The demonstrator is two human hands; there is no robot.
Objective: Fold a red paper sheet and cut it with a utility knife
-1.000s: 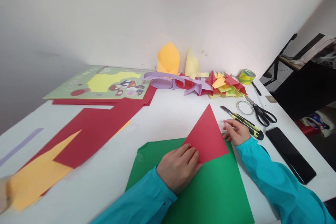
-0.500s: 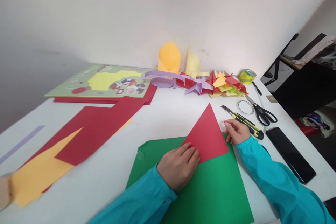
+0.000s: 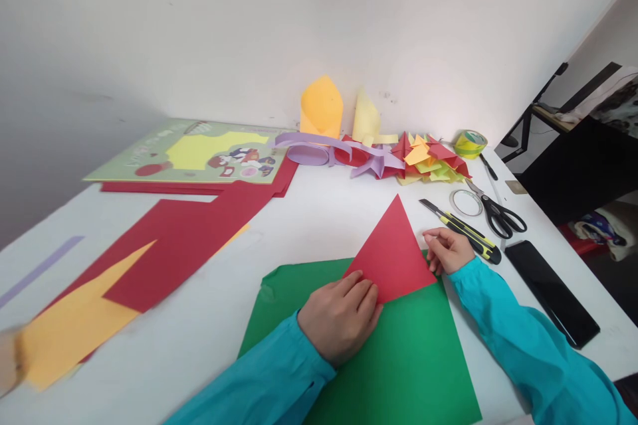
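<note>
The left hand (image 3: 340,320) is holding red paper (image 3: 395,249) over a green sheet (image 3: 413,358). The right hand (image 3: 449,251) is curling at its corner, grip unclear.

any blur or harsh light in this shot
Head view: the orange paper looks smeared toward the left edge, while the left hand, red triangle and knife are fairly crisp; also head view: soft light, faint shadows, wall dimmer at left.
</note>
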